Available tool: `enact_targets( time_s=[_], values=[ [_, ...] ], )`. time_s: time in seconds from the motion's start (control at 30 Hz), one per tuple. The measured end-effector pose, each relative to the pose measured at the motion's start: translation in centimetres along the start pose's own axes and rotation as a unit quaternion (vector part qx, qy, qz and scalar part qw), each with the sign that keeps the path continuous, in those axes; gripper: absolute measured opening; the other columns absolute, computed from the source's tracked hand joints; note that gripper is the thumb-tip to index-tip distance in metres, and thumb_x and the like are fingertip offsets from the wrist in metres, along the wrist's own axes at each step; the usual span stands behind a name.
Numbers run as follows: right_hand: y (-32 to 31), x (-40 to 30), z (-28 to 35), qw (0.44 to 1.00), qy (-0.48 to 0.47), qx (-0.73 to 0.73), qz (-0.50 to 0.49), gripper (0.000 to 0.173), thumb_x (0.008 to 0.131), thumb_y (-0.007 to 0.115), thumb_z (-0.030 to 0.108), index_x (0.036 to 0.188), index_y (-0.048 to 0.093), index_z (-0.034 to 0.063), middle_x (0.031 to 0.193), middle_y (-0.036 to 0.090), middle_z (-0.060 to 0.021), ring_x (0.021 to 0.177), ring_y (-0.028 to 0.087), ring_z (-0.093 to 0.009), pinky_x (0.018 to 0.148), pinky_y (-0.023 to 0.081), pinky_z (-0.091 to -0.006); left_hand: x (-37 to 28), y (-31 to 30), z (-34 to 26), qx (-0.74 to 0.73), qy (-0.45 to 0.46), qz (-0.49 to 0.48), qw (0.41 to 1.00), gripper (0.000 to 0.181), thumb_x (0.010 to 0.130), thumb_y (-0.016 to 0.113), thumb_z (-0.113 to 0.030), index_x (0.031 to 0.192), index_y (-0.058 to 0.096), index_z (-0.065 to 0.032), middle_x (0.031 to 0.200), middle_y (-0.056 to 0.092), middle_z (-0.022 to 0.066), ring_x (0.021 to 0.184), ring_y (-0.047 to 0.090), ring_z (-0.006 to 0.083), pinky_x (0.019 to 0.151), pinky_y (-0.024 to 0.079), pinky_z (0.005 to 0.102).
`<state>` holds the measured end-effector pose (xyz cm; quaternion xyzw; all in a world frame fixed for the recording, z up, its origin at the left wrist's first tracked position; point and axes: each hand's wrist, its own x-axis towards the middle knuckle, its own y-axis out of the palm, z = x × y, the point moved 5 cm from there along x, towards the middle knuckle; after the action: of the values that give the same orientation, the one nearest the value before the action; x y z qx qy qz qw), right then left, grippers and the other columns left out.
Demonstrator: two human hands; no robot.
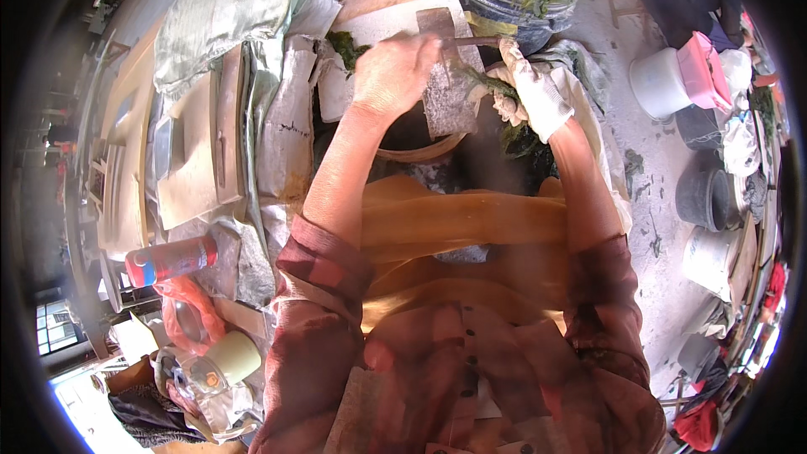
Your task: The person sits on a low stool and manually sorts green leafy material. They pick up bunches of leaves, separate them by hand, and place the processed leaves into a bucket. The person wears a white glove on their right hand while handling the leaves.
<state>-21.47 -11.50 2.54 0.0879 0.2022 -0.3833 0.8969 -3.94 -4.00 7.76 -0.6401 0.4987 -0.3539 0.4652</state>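
Note:
My bare left hand [394, 72] is closed around one end of a thin dark bar [476, 41]; what is inside the fist is hidden. The bar reaches across to the thumb of my right hand [536, 91]. That hand wears a white glove with soiled fingers, bent around dark green seaweed-like strands [493, 83]. Between the hands a narrow, worn grey-brown board [449, 107] slopes down. Its lower end lies over the round rim of a container [429, 152]. More green strands [522, 139] hang below the glove.
Ahead stands a dark tub [536, 31] heaped with green strands. Wooden boards [189, 157] and a covered sack [220, 19] lie to the left, near a red can [171, 260]. On the right floor stand a white bucket [656, 85], a pink basin [703, 69] and a black bucket [700, 198].

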Motion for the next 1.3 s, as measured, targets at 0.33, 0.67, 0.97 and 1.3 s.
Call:
enact_targets(
  time_s=[0.33,0.67,0.97,1.3],
  values=[
    [1.5,-3.5,2.1,0.985,-0.055,-0.093,0.136,0.026,0.089,0.057,0.025,0.100,0.066,0.0025,0.066,0.056,0.0003,0.052,0.052,-0.007,0.042,0.039,-0.0183,0.0,1.3,-0.3,-0.322,0.092,-0.109,0.936,0.017,0.092,0.056,-0.018,0.095,0.068,-0.0051,0.077,0.067,0.0048,0.062,0.056,0.0104,0.059,0.046,0.0243],
    [-2.5,-3.6,1.7,0.980,-0.174,-0.096,-0.008,0.024,0.093,0.049,0.021,0.110,0.063,0.0108,0.061,0.048,0.0062,0.047,0.039,-0.003,0.042,0.033,-0.0190,-3.1,4.3,-5.8,-0.583,0.145,0.258,0.757,0.022,0.088,0.059,-0.007,0.109,0.066,-0.0063,0.087,0.065,0.0040,0.061,0.051,0.0036,0.051,0.045,0.0198],
    [3.8,-4.7,-2.6,0.858,-0.050,0.386,0.337,0.038,0.097,0.038,0.033,0.106,0.057,0.0015,0.078,0.063,-0.0090,0.049,0.047,-0.008,0.043,0.039,-0.0214,-3.1,0.9,-6.6,-0.170,0.323,-0.164,0.917,0.021,0.075,0.072,-0.020,0.095,0.071,-0.0115,0.087,0.066,0.0012,0.074,0.067,0.0143,0.064,0.054,0.0234],
    [-1.4,-4.6,0.8,0.921,-0.321,-0.160,-0.150,0.033,0.097,0.036,0.021,0.114,0.053,-0.0015,0.096,0.062,-0.0081,0.081,0.060,-0.015,0.062,0.048,-0.0234,-2.7,1.3,-6.1,-0.088,0.137,-0.159,0.974,0.015,0.073,0.069,-0.020,0.082,0.068,-0.0075,0.096,0.064,0.0021,0.079,0.064,0.0223,0.070,0.052,0.0332]
  ],
)
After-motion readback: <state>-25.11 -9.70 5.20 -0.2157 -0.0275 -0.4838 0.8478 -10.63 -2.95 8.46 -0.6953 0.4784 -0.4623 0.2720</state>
